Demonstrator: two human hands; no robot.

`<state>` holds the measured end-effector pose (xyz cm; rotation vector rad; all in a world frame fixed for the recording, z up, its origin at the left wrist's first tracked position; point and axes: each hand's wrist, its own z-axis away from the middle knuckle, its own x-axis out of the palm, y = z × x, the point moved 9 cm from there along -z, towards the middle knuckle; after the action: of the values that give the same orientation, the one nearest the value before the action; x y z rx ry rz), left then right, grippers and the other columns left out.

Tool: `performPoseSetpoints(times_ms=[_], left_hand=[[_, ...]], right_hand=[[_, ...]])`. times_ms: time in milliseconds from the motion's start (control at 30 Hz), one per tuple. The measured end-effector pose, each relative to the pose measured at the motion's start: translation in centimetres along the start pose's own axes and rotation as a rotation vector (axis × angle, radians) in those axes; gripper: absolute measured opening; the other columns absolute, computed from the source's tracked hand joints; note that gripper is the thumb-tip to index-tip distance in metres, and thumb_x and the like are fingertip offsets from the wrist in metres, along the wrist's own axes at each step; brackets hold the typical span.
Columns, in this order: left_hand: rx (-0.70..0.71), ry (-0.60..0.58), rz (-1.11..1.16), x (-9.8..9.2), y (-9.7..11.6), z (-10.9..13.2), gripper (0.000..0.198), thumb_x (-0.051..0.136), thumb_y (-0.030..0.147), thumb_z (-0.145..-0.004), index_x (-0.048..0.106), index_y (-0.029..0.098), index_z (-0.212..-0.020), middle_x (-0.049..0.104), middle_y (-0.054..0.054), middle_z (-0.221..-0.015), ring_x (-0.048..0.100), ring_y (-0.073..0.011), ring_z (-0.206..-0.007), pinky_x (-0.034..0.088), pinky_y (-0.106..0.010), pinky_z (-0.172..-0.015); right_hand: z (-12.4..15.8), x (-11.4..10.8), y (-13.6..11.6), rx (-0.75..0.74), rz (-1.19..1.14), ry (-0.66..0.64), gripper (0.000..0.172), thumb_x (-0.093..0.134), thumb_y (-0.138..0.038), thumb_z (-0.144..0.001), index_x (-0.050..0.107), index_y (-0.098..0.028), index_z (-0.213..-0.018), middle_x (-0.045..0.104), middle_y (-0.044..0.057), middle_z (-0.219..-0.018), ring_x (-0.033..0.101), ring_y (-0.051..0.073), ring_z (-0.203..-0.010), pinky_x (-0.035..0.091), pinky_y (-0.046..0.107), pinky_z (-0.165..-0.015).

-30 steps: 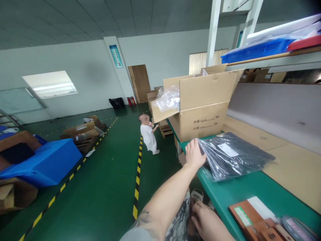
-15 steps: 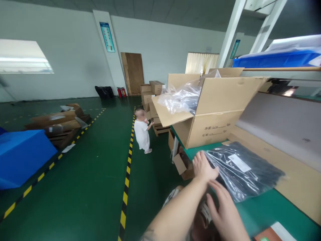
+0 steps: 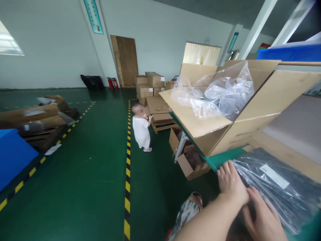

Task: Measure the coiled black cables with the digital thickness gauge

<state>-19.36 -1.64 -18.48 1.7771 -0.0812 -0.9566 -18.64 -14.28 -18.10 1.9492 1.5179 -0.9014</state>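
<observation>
A dark garment in a clear plastic bag (image 3: 278, 182) with a white label lies on the green bench (image 3: 220, 160) at lower right. My left hand (image 3: 232, 182) rests on the bag's near left edge, fingers bent over it. My right hand (image 3: 263, 217) sits just behind and below the left, fingers stretched toward the same edge. Beyond the bag stands a large open cardboard box (image 3: 240, 117) lined with crumpled clear plastic (image 3: 215, 92).
A small child in white (image 3: 140, 129) stands on the green floor by the yellow-black stripe (image 3: 127, 174). Open cartons (image 3: 190, 160) sit under the bench, stacked boxes (image 3: 150, 87) behind. Flattened cardboard (image 3: 35, 117) and a blue cover (image 3: 12, 155) lie at left.
My view has swung left and down toward the box. My right hand rose from my lap to join the left at the bag's edge. The child has barely moved.
</observation>
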Motion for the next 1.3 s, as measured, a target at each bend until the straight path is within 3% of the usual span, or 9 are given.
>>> performPoseSetpoints(times_ms=[167,367,633,700,800,933,1067,1200,1300], left_hand=[[0.017,-0.048,0.000,0.3,-0.2,-0.3,0.084,0.059,0.027,-0.071,0.023,0.016,-0.146,0.037,-0.013,-0.146,0.034,-0.0296,-0.130,0.025,-0.043,-0.113],[0.020,-0.008,0.023,-0.1,0.3,0.1,0.084,0.064,0.031,-0.069,0.027,0.015,-0.143,0.040,-0.014,-0.141,0.038,-0.0319,-0.123,0.030,-0.043,-0.110],[0.149,0.085,-0.152,-2.0,3.1,1.5,0.074,0.060,0.030,-0.077,0.029,0.014,-0.142,0.046,-0.013,-0.133,0.043,-0.0290,-0.115,0.034,-0.037,-0.106],[0.129,0.094,-0.166,-2.3,3.0,2.2,0.073,0.063,0.035,-0.075,0.034,0.017,-0.140,0.048,-0.013,-0.130,0.045,-0.0291,-0.117,0.034,-0.035,-0.106],[0.082,0.107,-0.175,-2.4,2.3,2.6,0.078,0.060,0.040,-0.078,0.027,0.014,-0.143,0.042,-0.017,-0.135,0.038,-0.0328,-0.126,0.029,-0.039,-0.109],[0.023,0.083,-0.211,-1.6,1.4,1.6,0.084,0.062,0.044,-0.075,0.024,0.013,-0.144,0.041,-0.019,-0.136,0.038,-0.0351,-0.128,0.030,-0.043,-0.108],[-0.005,0.085,-0.244,-1.4,2.0,0.4,0.080,0.065,0.035,-0.072,0.031,0.011,-0.141,0.046,-0.021,-0.131,0.043,-0.0367,-0.126,0.032,-0.045,-0.106],[0.027,0.093,-0.243,-2.7,3.0,0.6,0.079,0.067,0.027,-0.069,0.037,0.008,-0.139,0.049,-0.022,-0.127,0.045,-0.0366,-0.125,0.033,-0.045,-0.107],[0.051,0.070,-0.223,-4.8,1.9,2.4,0.079,0.072,0.024,-0.065,0.042,0.012,-0.137,0.054,-0.018,-0.125,0.049,-0.0351,-0.124,0.037,-0.045,-0.106]], right_hand=[[0.2,0.7,0.4,0.084,0.024,-0.010,0.054,0.033,-0.034,-0.094,0.034,-0.006,-0.141,0.054,0.024,-0.128,0.060,0.037,-0.111,0.042,0.058,-0.100],[0.1,0.7,0.0,0.082,0.032,0.001,0.054,0.032,-0.032,-0.094,0.033,-0.004,-0.141,0.053,0.025,-0.128,0.056,0.039,-0.116,0.037,0.061,-0.103],[-0.3,0.5,0.7,0.124,-0.069,0.000,0.057,0.037,-0.028,-0.090,0.035,0.001,-0.140,0.049,0.029,-0.133,0.049,0.040,-0.124,0.043,0.056,-0.100],[-0.5,-0.1,0.5,0.138,-0.090,0.007,0.054,0.037,-0.025,-0.091,0.036,0.002,-0.137,0.048,0.030,-0.133,0.047,0.038,-0.126,0.041,0.055,-0.103],[-1.0,-0.3,0.6,0.195,-0.140,-0.018,0.048,0.036,-0.017,-0.091,0.037,0.003,-0.135,0.048,0.029,-0.134,0.046,0.034,-0.128,0.034,0.055,-0.109],[-1.4,-0.2,1.0,0.232,-0.163,0.001,0.048,0.034,-0.009,-0.087,0.040,0.003,-0.133,0.049,0.026,-0.135,0.045,0.031,-0.130,0.035,0.052,-0.110],[-1.3,-0.3,1.1,0.243,-0.181,0.045,0.046,0.037,-0.007,-0.083,0.048,0.002,-0.127,0.051,0.025,-0.134,0.044,0.031,-0.130,0.030,0.056,-0.112],[-1.7,-0.5,1.0,0.238,-0.231,0.032,0.047,0.037,-0.006,-0.081,0.051,0.003,-0.125,0.049,0.028,-0.135,0.043,0.033,-0.131,0.031,0.058,-0.111],[-1.9,-1.0,1.1,0.264,-0.278,0.031,0.049,0.038,-0.006,-0.080,0.050,0.004,-0.126,0.047,0.029,-0.136,0.041,0.033,-0.133,0.031,0.057,-0.111]])
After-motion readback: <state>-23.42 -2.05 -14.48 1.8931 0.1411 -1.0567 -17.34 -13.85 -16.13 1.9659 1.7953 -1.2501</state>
